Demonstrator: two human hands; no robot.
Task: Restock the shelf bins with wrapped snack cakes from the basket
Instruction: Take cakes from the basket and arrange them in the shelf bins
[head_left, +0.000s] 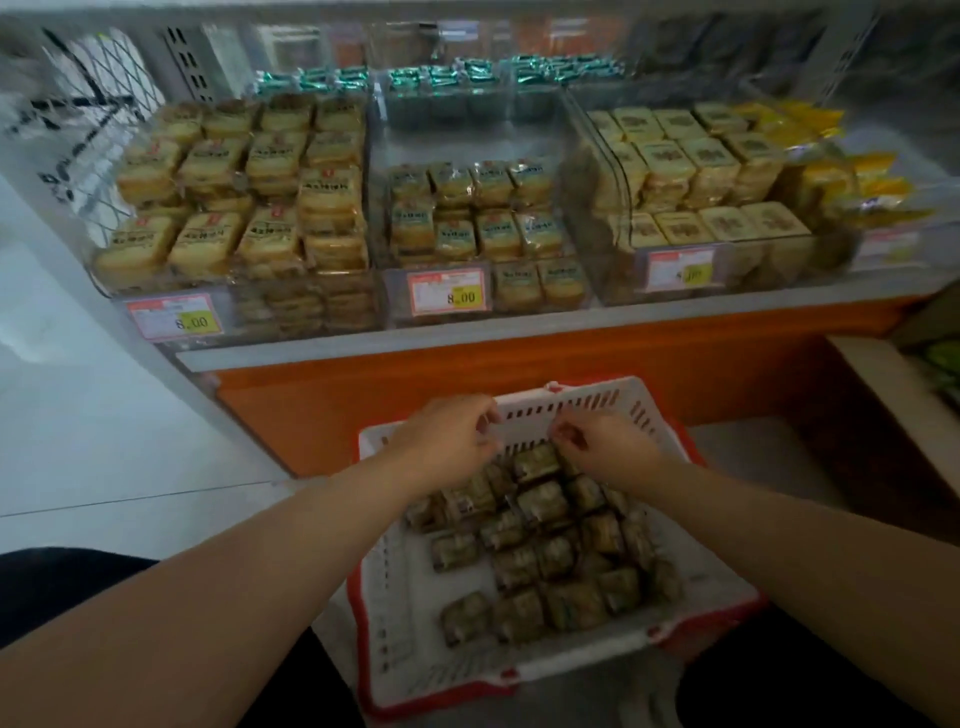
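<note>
Head view: both hands are reaching into the far end of the basket (395, 582), where the cakes (545, 561) are lying. The left hand (447, 436) and right hand (602, 441) are curling their fingers; whether either is pinching a cake is unclear. Three bins (483, 218) are sitting on the far shelf.

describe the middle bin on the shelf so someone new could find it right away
On the shelf above the basket, three clear bins stand side by side. The middle bin is the least full, holding small green-labelled cakes, unlike the fuller left bin and right bin.
</note>
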